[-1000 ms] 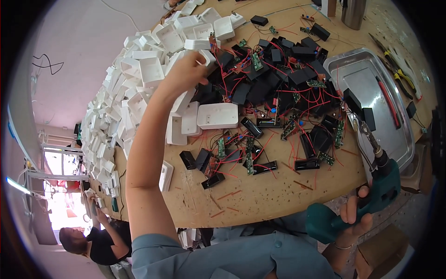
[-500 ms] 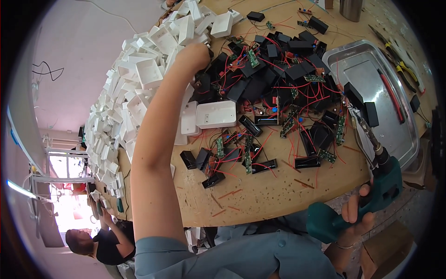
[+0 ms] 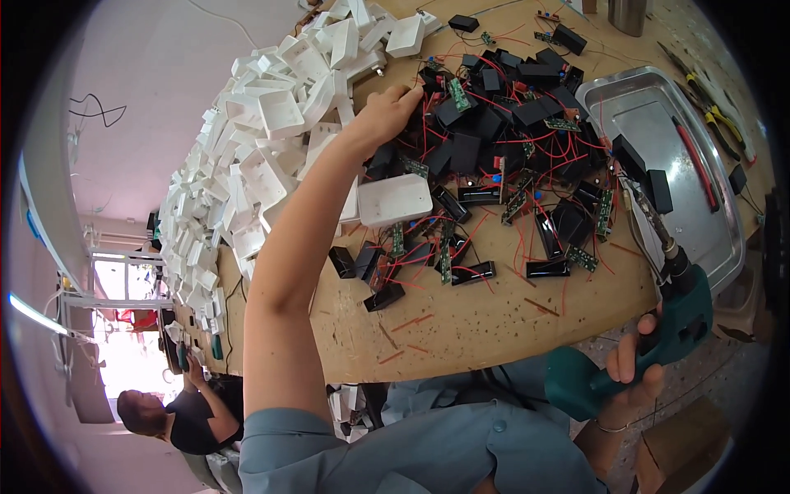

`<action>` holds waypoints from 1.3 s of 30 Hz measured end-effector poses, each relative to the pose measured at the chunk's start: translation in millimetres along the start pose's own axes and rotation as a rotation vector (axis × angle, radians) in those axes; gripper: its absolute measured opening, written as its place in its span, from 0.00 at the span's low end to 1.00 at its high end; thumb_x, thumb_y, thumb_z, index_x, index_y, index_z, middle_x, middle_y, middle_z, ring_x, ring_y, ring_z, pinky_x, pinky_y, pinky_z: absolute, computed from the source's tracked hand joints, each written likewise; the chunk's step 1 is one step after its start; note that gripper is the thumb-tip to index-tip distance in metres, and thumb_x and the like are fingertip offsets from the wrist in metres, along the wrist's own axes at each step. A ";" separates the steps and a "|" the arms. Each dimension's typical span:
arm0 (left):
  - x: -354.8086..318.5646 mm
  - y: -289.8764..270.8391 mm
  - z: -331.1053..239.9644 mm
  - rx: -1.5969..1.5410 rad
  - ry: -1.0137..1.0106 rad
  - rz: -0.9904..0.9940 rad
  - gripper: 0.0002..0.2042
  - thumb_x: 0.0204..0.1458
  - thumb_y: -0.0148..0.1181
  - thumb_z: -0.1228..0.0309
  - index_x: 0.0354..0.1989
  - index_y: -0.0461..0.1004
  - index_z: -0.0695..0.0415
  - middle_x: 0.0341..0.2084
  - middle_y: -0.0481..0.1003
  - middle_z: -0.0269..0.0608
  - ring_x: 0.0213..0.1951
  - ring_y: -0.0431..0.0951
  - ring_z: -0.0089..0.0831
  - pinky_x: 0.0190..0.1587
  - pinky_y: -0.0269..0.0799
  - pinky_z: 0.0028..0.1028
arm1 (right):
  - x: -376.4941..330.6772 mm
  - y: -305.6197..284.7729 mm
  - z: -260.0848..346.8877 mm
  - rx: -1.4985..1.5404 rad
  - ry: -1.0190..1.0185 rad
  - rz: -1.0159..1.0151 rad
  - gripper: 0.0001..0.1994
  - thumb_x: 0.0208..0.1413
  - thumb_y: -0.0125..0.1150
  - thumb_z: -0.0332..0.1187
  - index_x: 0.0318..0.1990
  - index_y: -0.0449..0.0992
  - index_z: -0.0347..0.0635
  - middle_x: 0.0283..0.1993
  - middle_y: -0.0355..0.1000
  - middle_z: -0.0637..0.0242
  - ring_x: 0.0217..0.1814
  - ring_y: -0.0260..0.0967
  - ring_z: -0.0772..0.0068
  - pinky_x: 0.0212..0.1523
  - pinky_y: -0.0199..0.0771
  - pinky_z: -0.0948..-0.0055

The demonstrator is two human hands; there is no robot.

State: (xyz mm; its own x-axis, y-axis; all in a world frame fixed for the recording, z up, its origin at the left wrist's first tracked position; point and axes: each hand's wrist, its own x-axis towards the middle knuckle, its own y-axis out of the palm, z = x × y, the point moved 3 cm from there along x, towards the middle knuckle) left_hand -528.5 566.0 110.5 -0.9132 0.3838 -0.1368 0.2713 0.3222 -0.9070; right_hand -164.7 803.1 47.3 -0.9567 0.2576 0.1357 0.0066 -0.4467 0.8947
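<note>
My left hand (image 3: 390, 114) reaches across to the near-left edge of a heap of black plastic boxes (image 3: 466, 153) with red wires and green circuit boards (image 3: 459, 95). Its fingers are drawn together at a box; what they pinch, if anything, is hidden. In my right hand (image 3: 634, 375) is a teal soldering gun (image 3: 688, 317), gripped by its handle at the right. The metal barrel points up over the tray's near-left edge, its tip close to two black boxes (image 3: 658, 191). A white plastic shell (image 3: 395, 200) lies below my left wrist.
White plastic shells (image 3: 281, 114) are piled high at the left. A metal tray (image 3: 650, 76) holds a red pen-like tool (image 3: 696, 163); yellow-and-black pliers (image 3: 717, 123) lie beyond it. A steel cup (image 3: 627, 16) stands at the back. Another person (image 3: 177, 420) sits at far left.
My left hand has moved right, from the edge of the white shells to the black boxes. My right hand keeps hold of the soldering gun in nearly the same place. The view has shifted slightly.
</note>
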 end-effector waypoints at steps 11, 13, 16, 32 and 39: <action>-65.1 -1.6 -8.3 -0.480 0.155 -0.148 0.23 0.48 0.55 0.57 0.49 0.67 0.59 0.45 0.63 0.55 0.44 0.69 0.45 0.49 0.65 0.32 | -8.3 19.3 -9.0 0.005 0.011 0.091 0.37 0.50 0.59 0.30 0.61 0.41 0.35 0.56 0.57 0.56 0.27 0.63 0.72 0.27 0.67 0.73; -93.1 -20.5 -33.8 -0.176 0.423 -0.139 0.20 0.48 0.54 0.62 0.48 0.68 0.60 0.41 0.67 0.52 0.41 0.71 0.45 0.46 0.67 0.31 | -11.1 22.1 -9.9 -0.016 0.013 0.099 0.37 0.50 0.59 0.30 0.61 0.40 0.35 0.56 0.57 0.56 0.27 0.63 0.72 0.27 0.67 0.73; -91.7 -47.0 -22.6 0.102 0.472 -0.449 0.14 0.48 0.53 0.65 0.41 0.72 0.59 0.35 0.71 0.49 0.39 0.72 0.44 0.43 0.66 0.35 | -14.5 28.2 -11.0 -0.047 0.015 0.101 0.37 0.50 0.59 0.30 0.62 0.40 0.36 0.57 0.57 0.56 0.27 0.63 0.73 0.27 0.67 0.73; -99.4 -142.3 64.9 0.190 0.150 -0.955 0.11 0.47 0.50 0.65 0.34 0.73 0.58 0.26 0.74 0.44 0.30 0.74 0.37 0.33 0.67 0.32 | -25.2 53.3 -14.7 -0.123 0.021 0.181 0.36 0.53 0.56 0.30 0.63 0.40 0.38 0.59 0.55 0.62 0.28 0.57 0.77 0.28 0.62 0.77; -260.5 -64.1 80.2 -0.376 0.134 -0.716 0.06 0.49 0.52 0.73 0.32 0.70 0.61 0.24 0.69 0.34 0.27 0.65 0.20 0.30 0.62 0.21 | -38.7 50.9 -25.1 -0.083 0.097 0.193 0.36 0.53 0.56 0.30 0.64 0.39 0.38 0.60 0.54 0.63 0.28 0.55 0.77 0.30 0.61 0.78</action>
State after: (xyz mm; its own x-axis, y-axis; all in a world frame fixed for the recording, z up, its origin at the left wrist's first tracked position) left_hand -332.3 376.1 172.3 -0.8666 0.0672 0.4945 -0.2579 0.7880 -0.5590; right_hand -134.7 748.9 76.9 -0.9635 0.0782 0.2560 0.1726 -0.5495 0.8175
